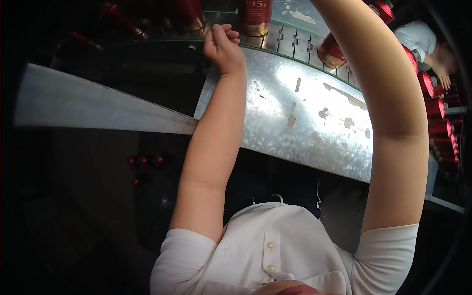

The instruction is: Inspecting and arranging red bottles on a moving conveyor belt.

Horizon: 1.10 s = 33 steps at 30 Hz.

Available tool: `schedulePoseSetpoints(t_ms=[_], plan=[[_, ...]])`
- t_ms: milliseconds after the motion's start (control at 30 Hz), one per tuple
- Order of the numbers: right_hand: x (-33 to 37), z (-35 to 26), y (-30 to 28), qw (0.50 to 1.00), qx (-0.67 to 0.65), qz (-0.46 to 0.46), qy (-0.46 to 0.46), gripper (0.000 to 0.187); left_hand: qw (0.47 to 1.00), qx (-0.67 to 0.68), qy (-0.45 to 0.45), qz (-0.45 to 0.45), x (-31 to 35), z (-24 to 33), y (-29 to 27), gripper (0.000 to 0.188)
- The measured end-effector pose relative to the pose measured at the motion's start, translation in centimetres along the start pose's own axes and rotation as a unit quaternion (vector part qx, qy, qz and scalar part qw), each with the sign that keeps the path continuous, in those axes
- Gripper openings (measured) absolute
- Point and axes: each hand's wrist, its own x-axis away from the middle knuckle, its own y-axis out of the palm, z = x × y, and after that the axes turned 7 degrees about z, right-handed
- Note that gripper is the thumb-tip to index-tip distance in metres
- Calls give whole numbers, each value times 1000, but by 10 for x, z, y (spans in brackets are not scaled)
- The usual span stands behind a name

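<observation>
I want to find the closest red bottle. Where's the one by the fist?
In the head view it stands at the top middle, on the slatted conveyor: the red bottle, just right of the closed left hand.

Scuffed metal bench (pixel 314 123); slatted conveyor (pixel 290 39) behind carries red gold-rimmed canisters (pixel 330 51).

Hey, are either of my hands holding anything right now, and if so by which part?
The left hand is curled shut with nothing visible in it, near a red canister. The right hand is out of view.
</observation>
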Motion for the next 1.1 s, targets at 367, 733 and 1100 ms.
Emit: schedulePoseSetpoints(t_ms=[367, 733, 1100], plan=[[25, 40, -44, 996, 24, -79, 30, 26, 1000, 4, -14, -1, 13, 3, 4, 32], [70, 56, -99, 988, 11, -132, 73, 30, 999, -45, -4, -18, 16, -6, 13, 35], [67, -6, -101, 999, -4, 17, 38, 41, 1000, -17, -5, -8, 17, 1, 10, 34]])
